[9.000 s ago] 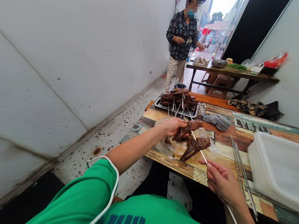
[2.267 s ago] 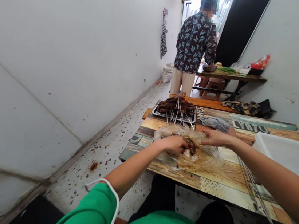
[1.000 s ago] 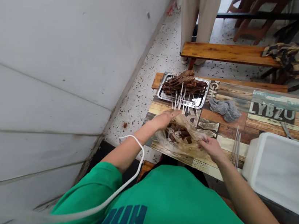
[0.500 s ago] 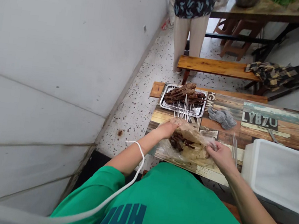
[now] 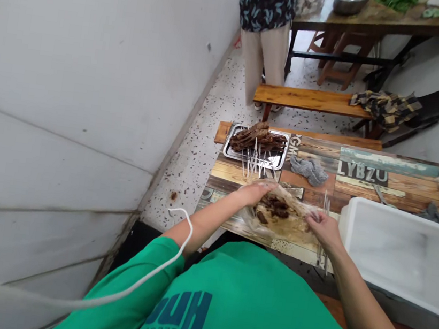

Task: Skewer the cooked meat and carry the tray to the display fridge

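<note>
Between my hands a clear plastic bag (image 5: 286,226) lies spread over the near edge of the table, its inside stained brown. Dark brown meat pieces (image 5: 278,207) show through its mouth. My left hand (image 5: 258,192) grips the bag's far left rim, fingers closed on it. On the other side, my right hand (image 5: 322,226) pinches the right rim. Just beyond the bag, a metal tray (image 5: 227,149) bears a heap of brown skewered meat (image 5: 257,137), its pale sticks (image 5: 256,161) pointing toward me.
A white plastic tub (image 5: 402,253) stands to the right, with metal skewers (image 5: 324,221) beside it. A grey cloth (image 5: 310,171) lies right of the tray. Beyond the wooden bench (image 5: 304,98) a person (image 5: 265,30) stands at another table. A white cable (image 5: 156,275) crosses my left arm.
The bag's mouth is spread wider and lower, showing more of the meat inside. My left hand has shifted slightly right and nearer me. The view has turned a little right.
</note>
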`<move>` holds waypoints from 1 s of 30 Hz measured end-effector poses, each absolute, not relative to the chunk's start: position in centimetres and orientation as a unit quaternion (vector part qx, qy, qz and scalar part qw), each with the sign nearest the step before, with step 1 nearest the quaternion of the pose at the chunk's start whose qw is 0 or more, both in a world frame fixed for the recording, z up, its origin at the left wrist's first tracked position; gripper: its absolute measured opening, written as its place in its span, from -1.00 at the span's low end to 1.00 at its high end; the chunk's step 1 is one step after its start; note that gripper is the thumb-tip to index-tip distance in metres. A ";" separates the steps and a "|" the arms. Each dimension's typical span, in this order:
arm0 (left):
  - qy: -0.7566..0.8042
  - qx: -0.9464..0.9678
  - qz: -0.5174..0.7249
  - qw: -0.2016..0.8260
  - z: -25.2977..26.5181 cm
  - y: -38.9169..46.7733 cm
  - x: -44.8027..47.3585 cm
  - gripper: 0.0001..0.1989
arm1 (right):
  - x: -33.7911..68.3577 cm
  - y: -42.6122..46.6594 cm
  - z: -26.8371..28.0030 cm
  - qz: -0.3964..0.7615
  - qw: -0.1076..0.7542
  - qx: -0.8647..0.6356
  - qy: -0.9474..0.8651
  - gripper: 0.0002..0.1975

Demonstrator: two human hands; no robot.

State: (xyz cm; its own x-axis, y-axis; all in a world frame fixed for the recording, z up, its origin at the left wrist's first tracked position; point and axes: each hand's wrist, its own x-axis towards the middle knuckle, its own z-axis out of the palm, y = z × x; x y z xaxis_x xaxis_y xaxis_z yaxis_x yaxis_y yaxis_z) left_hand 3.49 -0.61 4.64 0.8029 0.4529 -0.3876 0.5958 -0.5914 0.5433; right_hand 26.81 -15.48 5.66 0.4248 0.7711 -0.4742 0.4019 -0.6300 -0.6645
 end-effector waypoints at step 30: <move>0.340 0.655 0.096 0.668 9.2 16.1 -13.3 -0.53 | 10.4 6.0 9.3 0.171 -0.028 -0.865 -0.470 -0.55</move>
